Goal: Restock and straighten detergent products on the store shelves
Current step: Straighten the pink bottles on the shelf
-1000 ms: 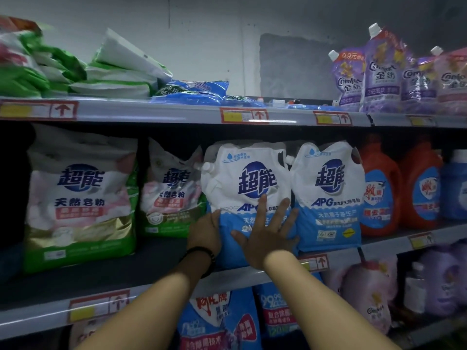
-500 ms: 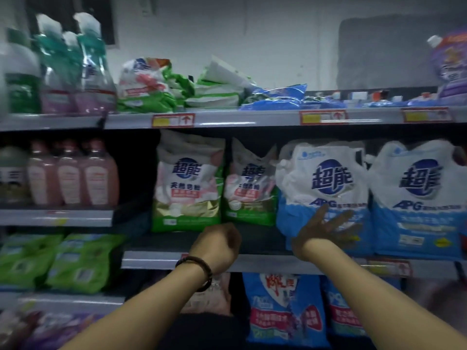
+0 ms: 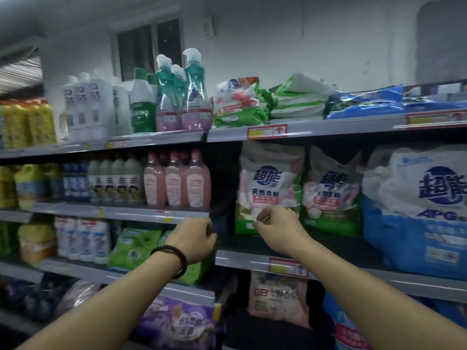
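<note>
Setting: store shelving (image 3: 252, 134) is standing against a pale wall, dim light, the left side smearing with blur.
Top shelf: white bottles (image 3: 86, 104) are lining up beside teal pump bottles (image 3: 193, 89), with green-and-white bags (image 3: 298, 99) lying flat further right.
Middle shelf: pink bottles (image 3: 177, 181) are standing in a row on the left; to the right, two green-and-pink powder bags are standing upright, the left bag (image 3: 267, 183) just beside the second bag (image 3: 331, 193), then a big blue-and-white pouch (image 3: 414, 210).
Right hand (image 3: 275, 224): it is reaching to the lower front of the left bag, fingers curling at its face; whether the grip is actually pinching the bag, I cannot tell.
Left hand (image 3: 193, 239): wearing a dark bracelet (image 3: 174, 258), it is hovering by the shelf edge near the pink bottles, fingers curling loosely, grip holding nothing visible.
Below: green pouches (image 3: 136, 248) and purple packs (image 3: 177, 322) are sitting on the lower shelves.
</note>
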`<move>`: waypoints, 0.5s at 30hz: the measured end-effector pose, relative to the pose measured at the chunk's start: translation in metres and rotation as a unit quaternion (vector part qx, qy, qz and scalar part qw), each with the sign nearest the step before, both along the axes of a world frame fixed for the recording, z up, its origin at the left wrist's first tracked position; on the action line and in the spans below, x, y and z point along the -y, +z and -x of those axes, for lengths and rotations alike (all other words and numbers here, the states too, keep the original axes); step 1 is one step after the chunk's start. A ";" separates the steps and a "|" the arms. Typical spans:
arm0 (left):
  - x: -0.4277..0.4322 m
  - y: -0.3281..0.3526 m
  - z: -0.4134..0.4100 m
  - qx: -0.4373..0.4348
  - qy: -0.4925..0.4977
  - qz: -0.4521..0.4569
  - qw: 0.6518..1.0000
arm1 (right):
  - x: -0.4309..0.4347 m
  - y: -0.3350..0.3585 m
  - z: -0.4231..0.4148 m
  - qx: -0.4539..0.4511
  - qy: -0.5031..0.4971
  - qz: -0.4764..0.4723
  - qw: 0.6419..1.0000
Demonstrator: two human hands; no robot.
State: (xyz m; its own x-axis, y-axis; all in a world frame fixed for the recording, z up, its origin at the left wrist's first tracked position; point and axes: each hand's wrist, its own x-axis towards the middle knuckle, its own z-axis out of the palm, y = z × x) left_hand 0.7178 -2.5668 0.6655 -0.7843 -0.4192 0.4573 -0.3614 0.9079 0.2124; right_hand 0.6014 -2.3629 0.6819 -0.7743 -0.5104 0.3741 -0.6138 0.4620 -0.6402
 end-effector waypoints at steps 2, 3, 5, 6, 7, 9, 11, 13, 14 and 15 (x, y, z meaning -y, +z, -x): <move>0.029 0.007 -0.004 0.003 0.011 -0.001 1.000 | 0.031 0.004 -0.010 -0.004 0.024 0.011 1.000; 0.042 0.010 -0.005 0.004 0.016 -0.003 1.000 | 0.045 0.007 -0.014 -0.002 0.032 0.011 0.999; 0.065 0.017 0.000 0.006 0.023 -0.004 1.000 | 0.073 0.014 -0.018 -0.003 0.041 0.019 0.999; 0.076 0.020 0.005 0.007 0.026 -0.004 1.000 | 0.086 0.018 -0.018 -0.006 0.043 0.028 0.999; 0.086 0.023 0.010 0.011 0.030 -0.005 0.999 | 0.099 0.022 -0.018 -0.003 0.043 0.038 0.998; 0.104 0.030 0.022 0.022 0.036 0.005 0.999 | 0.123 0.030 -0.014 0.006 0.041 0.058 0.997; 0.120 0.035 0.038 0.048 0.032 0.014 0.998 | 0.142 0.037 -0.007 0.020 0.048 0.072 0.996; 0.131 0.036 0.053 0.096 0.027 0.026 0.995 | 0.158 0.042 0.002 0.039 0.064 0.095 0.993; 0.134 0.035 0.060 0.121 0.031 0.034 0.992 | 0.166 0.043 0.006 0.051 0.072 0.112 0.990; 0.137 0.033 0.066 0.140 0.035 0.041 0.989 | 0.174 0.044 0.010 0.063 0.073 0.131 0.987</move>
